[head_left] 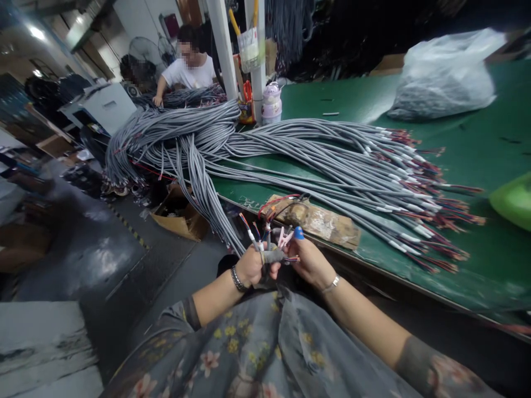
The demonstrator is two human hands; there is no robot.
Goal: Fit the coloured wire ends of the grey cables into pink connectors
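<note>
I can't read any words or numbers here. The red and yellow packet (247, 114) by the white post (258, 83) has light letters on its front, but they are too small and blurry to read. Some pale marks near the edge of the green table (332, 99) can't be read either. On the floor there is a yellow and black striped line (127, 226).

Cables (251, 236) partly hidden in left fingers (250, 266), green object (515, 202) cut off

Shows a plastic bag (448, 77) and a lilac container (271, 103) on the green table (340, 98), with an open cardboard box (176, 224) below.
</note>
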